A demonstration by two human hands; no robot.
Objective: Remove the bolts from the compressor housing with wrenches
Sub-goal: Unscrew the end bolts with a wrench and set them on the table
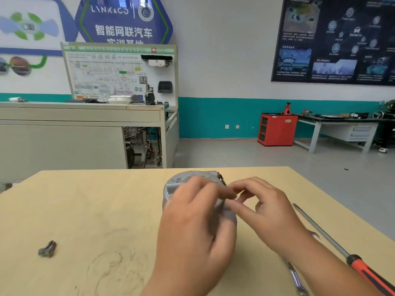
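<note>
A round gray housing (181,183) stands on the tan tabletop (96,210), a bit right of the middle and near the far edge. Both hands are over it. The left hand (192,223) lies on top of the housing and hides most of it, with its fingers bent toward the right. The right hand (267,214) comes in from the right side, and its fingers bend toward the left hand. The fingertips of the two hands meet just above the right side of the housing. That spot is blurry, so I cannot tell if either grip is closed on something small or holds nothing. A shiny wrench (296,278) lies flat on the tabletop, partly under the right arm. Just to the right of it lies a long screwdriver (320,230) with a red and black handle, its tip pointing toward the far edge. Well off to the left, some small dark bits (47,249) sit in a little heap on the tabletop, too blurry to name.
</note>
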